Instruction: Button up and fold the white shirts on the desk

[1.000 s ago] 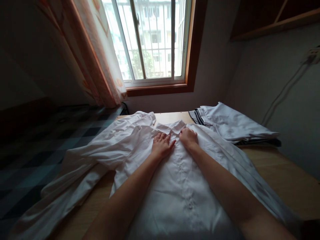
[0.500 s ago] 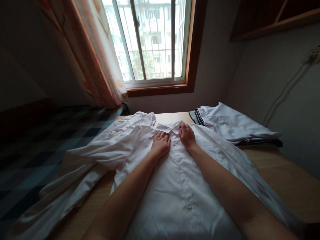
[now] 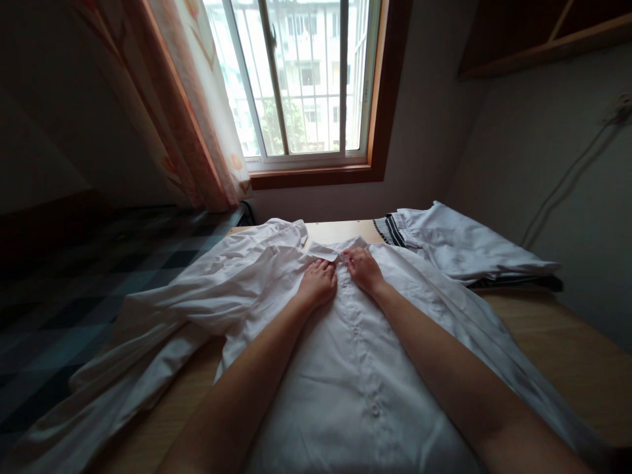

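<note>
A white button-up shirt (image 3: 316, 395) lies front side up, its row of buttons running down the middle and its sleeves spread to both sides. My left hand (image 3: 317, 283) rests flat on the shirt just below the left part of the collar, fingers stretched out. At the collar's opening, my right hand (image 3: 364, 270) has its fingers bent in and closed on the collar (image 3: 323, 252) edge near the top button. Exactly how much cloth sits between those fingers is hidden.
The shirt lies on a light wooden table (image 3: 557, 349). Folded white clothes (image 3: 469, 243) with black-striped trim lie at the back right. A bed with a checked cover (image 3: 83, 316) adjoins on the left. Behind are a curtain (image 3: 187, 131) and a barred window (image 3: 306, 85).
My right hand has moved slightly left along the collar toward its opening, and its fingers now hold the edge there. My left hand has stayed in place.
</note>
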`<action>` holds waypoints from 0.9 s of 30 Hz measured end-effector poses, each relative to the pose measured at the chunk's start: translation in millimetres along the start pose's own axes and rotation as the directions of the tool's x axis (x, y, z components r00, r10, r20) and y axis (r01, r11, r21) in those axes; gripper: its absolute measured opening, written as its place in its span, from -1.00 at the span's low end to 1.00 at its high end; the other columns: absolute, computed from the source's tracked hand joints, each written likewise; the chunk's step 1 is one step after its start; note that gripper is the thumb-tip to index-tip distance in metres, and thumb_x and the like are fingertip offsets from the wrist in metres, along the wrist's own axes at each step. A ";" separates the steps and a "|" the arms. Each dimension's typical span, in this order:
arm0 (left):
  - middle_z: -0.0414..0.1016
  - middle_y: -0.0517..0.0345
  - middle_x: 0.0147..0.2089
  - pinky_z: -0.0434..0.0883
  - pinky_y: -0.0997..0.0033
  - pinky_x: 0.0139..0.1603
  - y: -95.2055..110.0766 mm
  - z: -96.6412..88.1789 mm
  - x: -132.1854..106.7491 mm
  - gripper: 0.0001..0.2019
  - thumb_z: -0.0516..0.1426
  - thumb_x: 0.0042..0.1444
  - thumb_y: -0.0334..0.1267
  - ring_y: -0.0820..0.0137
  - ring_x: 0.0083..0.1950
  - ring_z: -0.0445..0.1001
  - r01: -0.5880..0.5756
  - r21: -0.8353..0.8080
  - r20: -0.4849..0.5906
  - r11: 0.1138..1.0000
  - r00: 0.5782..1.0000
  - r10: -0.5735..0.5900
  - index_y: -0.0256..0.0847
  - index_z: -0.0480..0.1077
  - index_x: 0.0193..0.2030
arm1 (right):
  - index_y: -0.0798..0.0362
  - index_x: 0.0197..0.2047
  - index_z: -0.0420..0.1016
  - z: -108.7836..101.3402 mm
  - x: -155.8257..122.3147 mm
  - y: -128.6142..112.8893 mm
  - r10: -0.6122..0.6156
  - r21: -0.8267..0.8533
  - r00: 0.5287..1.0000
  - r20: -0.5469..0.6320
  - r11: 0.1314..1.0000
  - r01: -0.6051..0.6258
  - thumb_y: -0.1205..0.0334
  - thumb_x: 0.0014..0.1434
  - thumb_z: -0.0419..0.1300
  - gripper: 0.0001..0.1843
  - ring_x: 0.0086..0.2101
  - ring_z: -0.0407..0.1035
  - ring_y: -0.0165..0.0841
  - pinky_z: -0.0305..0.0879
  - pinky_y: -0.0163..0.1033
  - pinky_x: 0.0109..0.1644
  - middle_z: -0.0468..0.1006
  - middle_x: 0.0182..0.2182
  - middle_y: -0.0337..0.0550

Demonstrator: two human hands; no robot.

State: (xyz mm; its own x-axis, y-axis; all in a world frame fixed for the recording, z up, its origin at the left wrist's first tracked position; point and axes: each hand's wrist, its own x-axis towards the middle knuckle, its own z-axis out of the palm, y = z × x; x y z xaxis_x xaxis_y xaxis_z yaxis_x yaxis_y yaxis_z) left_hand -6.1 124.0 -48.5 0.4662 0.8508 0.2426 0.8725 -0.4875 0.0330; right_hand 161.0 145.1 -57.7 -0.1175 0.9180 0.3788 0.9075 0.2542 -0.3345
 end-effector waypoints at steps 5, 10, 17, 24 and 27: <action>0.43 -0.06 0.25 0.13 0.23 0.40 -1.7 -0.1 2.0 -0.59 -0.08 0.34 -0.22 0.21 0.33 0.28 -0.004 0.037 0.022 0.999 1.000 0.003 -0.28 0.40 0.20 | 0.11 0.04 0.50 -2.3 -1.7 -0.6 -0.040 -0.001 0.999 0.007 0.999 0.040 0.36 0.29 0.04 -0.69 -0.01 0.34 -0.20 0.19 -0.19 0.17 0.52 -0.04 0.01; 0.40 -0.03 0.30 0.11 0.24 0.41 -0.6 -0.5 1.4 -0.55 -0.07 0.34 -0.22 0.22 0.36 0.26 0.010 0.024 0.021 1.000 1.000 -0.011 -0.27 0.33 0.29 | 0.05 -0.06 0.56 -5.7 -3.4 -3.4 -0.043 -0.002 0.999 0.017 0.999 0.044 0.34 0.26 0.08 -0.74 -0.01 0.33 -0.18 0.22 -0.17 0.14 0.52 -0.06 -0.03; 0.37 -0.03 0.32 0.09 0.23 0.43 -1.3 0.1 2.5 -0.54 -0.07 0.34 -0.21 0.21 0.38 0.24 0.018 0.026 0.038 1.000 0.999 -0.019 -0.26 0.30 0.32 | 0.07 -0.11 0.60 -4.1 -2.8 -2.6 -0.053 0.013 0.999 0.004 0.999 0.053 0.34 0.23 0.10 -0.74 -0.03 0.35 -0.20 0.22 -0.20 0.14 0.54 -0.10 -0.04; 0.39 -0.03 0.30 0.12 0.20 0.41 -0.4 -1.4 3.1 -0.57 -0.05 0.34 -0.22 0.20 0.36 0.25 0.032 0.025 0.028 0.999 0.999 -0.033 -0.24 0.33 0.28 | 0.09 -0.16 0.61 -1.7 -2.7 0.0 -0.071 0.034 0.997 -0.023 0.997 0.072 0.38 0.20 0.14 -0.78 -0.08 0.37 -0.22 0.23 -0.21 0.09 0.56 -0.15 -0.04; 0.38 -0.02 0.30 0.12 0.20 0.41 0.0 -2.6 2.3 -0.57 -0.04 0.33 -0.22 0.21 0.36 0.25 0.035 0.015 0.025 0.999 0.999 -0.036 -0.22 0.32 0.29 | 0.10 -0.18 0.62 -1.6 -2.5 0.2 -0.080 0.043 0.996 -0.040 0.996 0.081 0.39 0.19 0.15 -0.79 -0.09 0.37 -0.21 0.24 -0.21 0.08 0.56 -0.17 -0.03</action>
State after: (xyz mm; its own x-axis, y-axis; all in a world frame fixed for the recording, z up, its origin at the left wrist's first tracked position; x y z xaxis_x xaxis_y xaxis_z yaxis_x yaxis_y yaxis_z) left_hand -5.4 125.5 -45.5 0.4382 0.8723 0.2169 0.8906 -0.4540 0.0266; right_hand 162.1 142.4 -57.3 -0.1735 0.8820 0.4382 0.8768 0.3409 -0.3392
